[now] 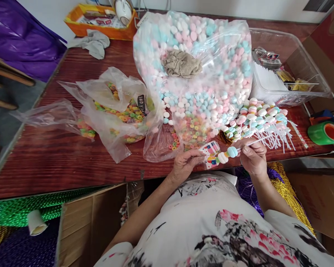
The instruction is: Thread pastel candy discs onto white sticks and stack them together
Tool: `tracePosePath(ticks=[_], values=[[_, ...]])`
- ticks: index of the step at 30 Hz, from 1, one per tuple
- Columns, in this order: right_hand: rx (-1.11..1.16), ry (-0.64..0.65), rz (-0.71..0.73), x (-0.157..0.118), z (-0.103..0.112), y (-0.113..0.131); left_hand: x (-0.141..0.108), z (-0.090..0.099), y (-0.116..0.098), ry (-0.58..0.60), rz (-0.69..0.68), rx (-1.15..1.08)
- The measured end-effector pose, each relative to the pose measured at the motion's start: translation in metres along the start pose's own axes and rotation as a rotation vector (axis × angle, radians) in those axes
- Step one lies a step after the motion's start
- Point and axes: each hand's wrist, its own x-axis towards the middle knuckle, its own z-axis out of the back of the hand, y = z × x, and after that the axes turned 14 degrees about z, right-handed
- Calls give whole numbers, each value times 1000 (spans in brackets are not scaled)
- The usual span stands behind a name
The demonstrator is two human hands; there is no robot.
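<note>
Left hand (186,163): closed to a pinch, thumb and fingertips on the near edge of a printed packet (212,147). Right hand (254,155): closed, thumb and fingers gripping the bare shaft of a beaded stick (223,157). Located between both hands, just off the front edge of the worktop (86,163); threaded end toward the left hand, overlapping the packet in view; whether inserted or merely lying against it, cannot be told. Long axis: slanting from lower left, at the packet, to upper right, past the right fingers toward the pile of beaded sticks (256,116). Nearer to the right hand by direct grip; nearer to the left at the threaded tip. Count: held stick, one; held packet, one; threaded beads, several, blue and white toward the right hand, exact number unclear; piled sticks, many, too overlapped to count. Behind the hands: one large bag of pastel pieces (225,85), with one brown cloth (182,63) on top. To the left: one white plastic bag (122,107) containing ring-shaped pieces. To the right: one clear tub (295,94) and one green tape roll (320,133), both beyond the pile.
</note>
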Motion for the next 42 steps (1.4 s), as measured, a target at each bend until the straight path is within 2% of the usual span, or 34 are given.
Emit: tracePosePath(ticks=[3,6,9,14,16,18,20,23,26,30,34,38,40,42], values=[[-46,-23,76,0,-3,1,-3,0,-8,56,88,51],[-72,42,133,-1,-4,3,-4,-3,-16,163,125,110],[-47,122,135,-2,-3,3,-4,-9,-20,216,155,98],[42,172,5,-5,-4,1,-8,-20,-15,345,323,-82],[77,184,-75,-8,-6,-2,-10,-23,-13,374,395,-141],[87,195,-164,-11,-9,-5,-11,-27,-13,379,410,-132],[68,188,-233,-14,-13,-8,-12,-30,-17,363,363,-51],[-3,161,-256,-14,-19,-8,-12,-32,-22,282,281,206],[-153,166,-176,-12,-24,-2,-10,-29,-24,183,219,452],[-273,127,-19,-7,-32,3,-3,-19,-27,14,103,644],[-250,38,-13,-2,-41,1,2,-10,-30,-122,-59,890],[-184,-25,-38,6,-50,3,2,-8,-37,-132,-209,976],[-141,-21,-24,10,-55,9,3,-9,-49,-119,-268,939],[-166,25,60,15,-60,15,5,-10,-66,-80,-269,867]])
